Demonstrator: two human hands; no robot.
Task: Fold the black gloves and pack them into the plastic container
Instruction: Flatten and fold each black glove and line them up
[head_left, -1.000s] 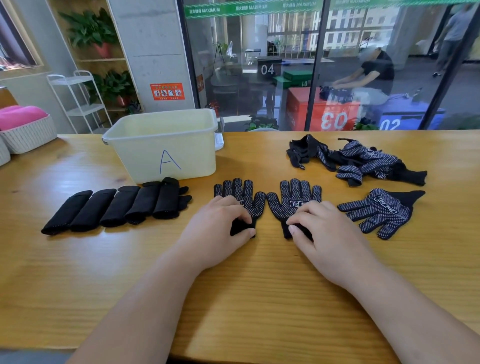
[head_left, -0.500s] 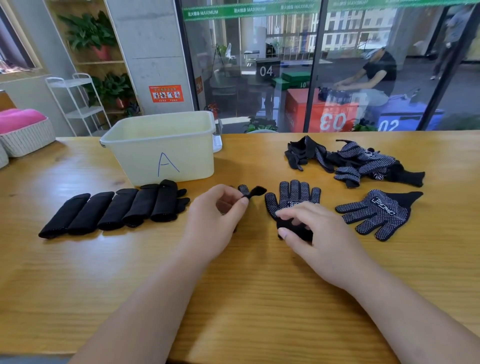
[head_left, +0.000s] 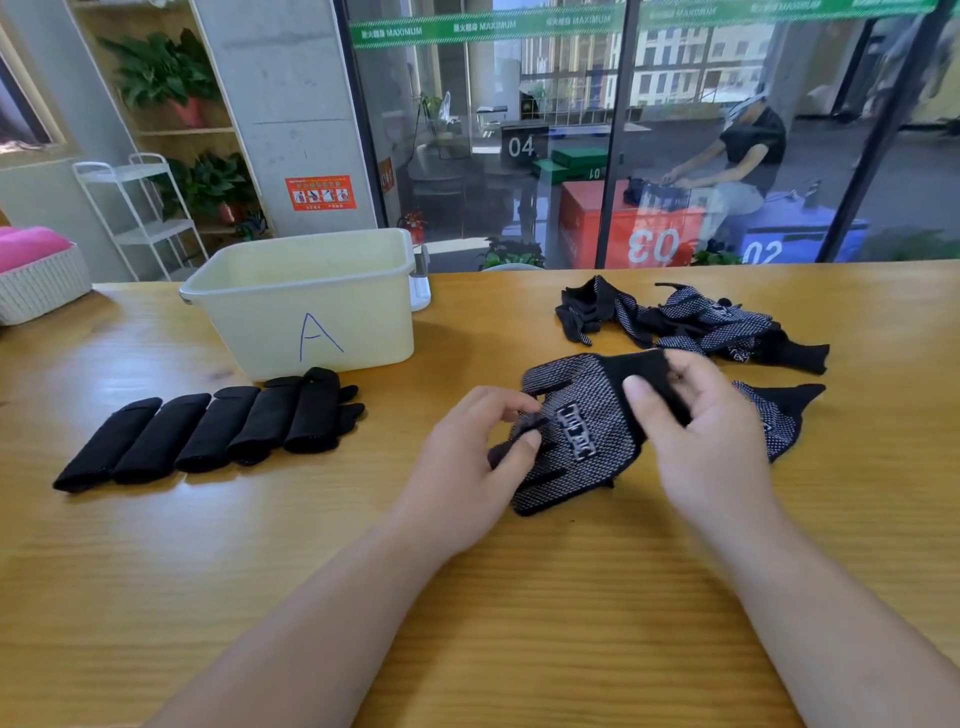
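Glove (head_left: 582, 431) – seemingly – between hands.

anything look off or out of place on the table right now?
Nothing damaged or spilled. Only mess: the loose gloves lie tangled at the far right, unlike the neat folded row in front of the container. Both hands hold a dotted glove.

From my feed, the right hand (head_left: 711, 431) covers the cuff of the held glove (head_left: 582, 431) and most of the flat glove (head_left: 779, 415) behind it. I can't see inside the container (head_left: 311, 306), and the glove's printed logo is too blurred to read.
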